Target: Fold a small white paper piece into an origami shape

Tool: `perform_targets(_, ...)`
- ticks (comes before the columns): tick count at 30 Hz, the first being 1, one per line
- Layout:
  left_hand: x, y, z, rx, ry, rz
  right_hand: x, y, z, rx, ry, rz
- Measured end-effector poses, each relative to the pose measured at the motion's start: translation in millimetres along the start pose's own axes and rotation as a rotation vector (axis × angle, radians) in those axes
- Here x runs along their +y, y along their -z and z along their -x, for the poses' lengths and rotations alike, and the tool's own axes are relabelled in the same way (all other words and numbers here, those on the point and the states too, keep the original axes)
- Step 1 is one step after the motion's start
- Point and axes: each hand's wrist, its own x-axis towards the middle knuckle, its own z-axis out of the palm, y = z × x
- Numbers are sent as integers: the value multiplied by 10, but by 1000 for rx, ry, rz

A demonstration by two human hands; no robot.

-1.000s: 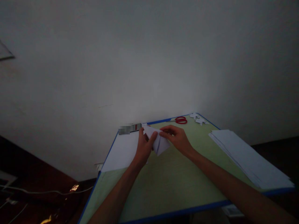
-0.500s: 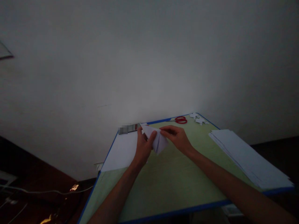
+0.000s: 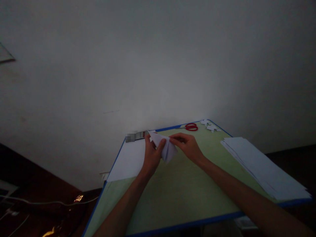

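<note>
Where the head view looks down, a pale green table (image 3: pixel 197 191) with blue edging meets a plain pale wall (image 3: pixel 158 65) in dim light, bearing red-handled scissors (image 3: pixel 191 127), small paper pieces (image 3: pixel 212 127), a white sheet (image 3: pixel 127 163) and a stack of paper (image 3: pixel 264 168). Over the table's far half, the left hand (image 3: pixel 153 153) clamps a folded white paper (image 3: pixel 171 151) between thumb and fingers, while the right hand (image 3: pixel 186 144), fingertips drawn together, pinches its upper edge.

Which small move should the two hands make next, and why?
Perhaps the right hand should gently flatten the edge it pinches on the folded paper, since the left hand holds the other side and the paper does not look flat.
</note>
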Motion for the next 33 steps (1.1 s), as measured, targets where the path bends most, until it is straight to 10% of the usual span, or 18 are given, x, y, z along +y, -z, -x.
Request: perform_targets(33, 49, 74, -123, -15, -62, 92, 4, 19, 22, 11, 116, 174)
